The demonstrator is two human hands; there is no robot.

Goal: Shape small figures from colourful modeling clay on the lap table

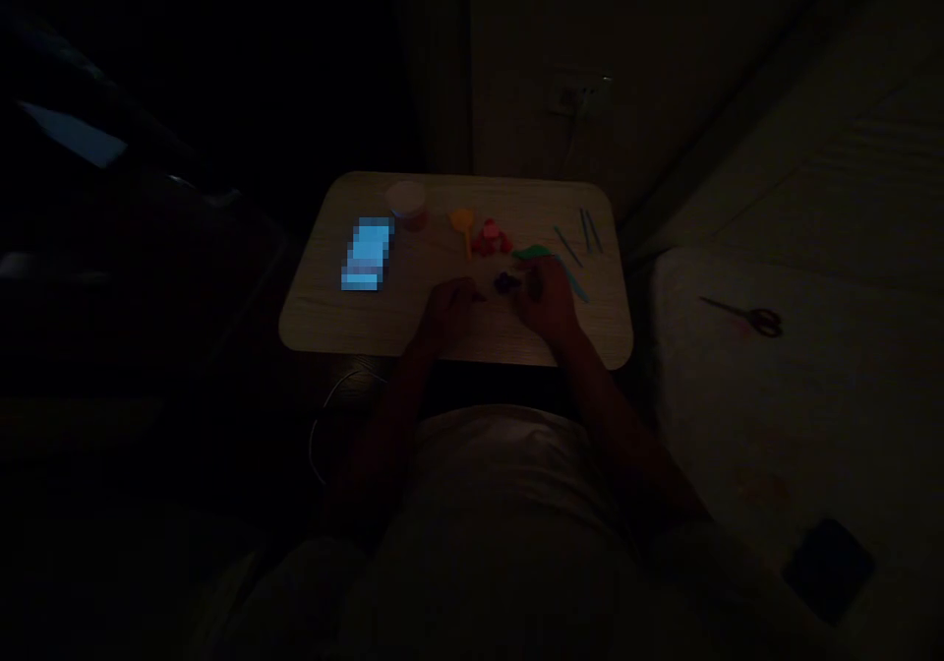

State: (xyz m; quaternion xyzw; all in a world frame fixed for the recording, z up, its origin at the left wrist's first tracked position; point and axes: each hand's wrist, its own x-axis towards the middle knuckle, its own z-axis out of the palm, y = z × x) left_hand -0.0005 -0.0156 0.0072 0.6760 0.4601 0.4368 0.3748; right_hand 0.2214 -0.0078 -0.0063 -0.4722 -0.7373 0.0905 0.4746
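Dim light hides much detail. My left hand (451, 309) rests over the front middle of the small table, its fingers curled together; whatever they may hold is lost in the dark. To its right, my right hand (547, 299) has bent fingers, closed around something too dark to name. At those fingertips lies a small dark lumpy piece (505, 283). Just beyond are a red molded piece (491, 238) and an orange scoop-shaped tool (463, 222). A green tool (532, 251) and a light blue stick (575, 279) lie partly behind my right hand.
On the wooden table (346, 329) are a lit phone (368, 254), a round tub (408, 205) and several thin blue sticks (585, 229) at the right. Scissors (748, 318) and a dark blue square (829, 570) lie on the pale surface to the right. A wall socket (579, 95) is behind.
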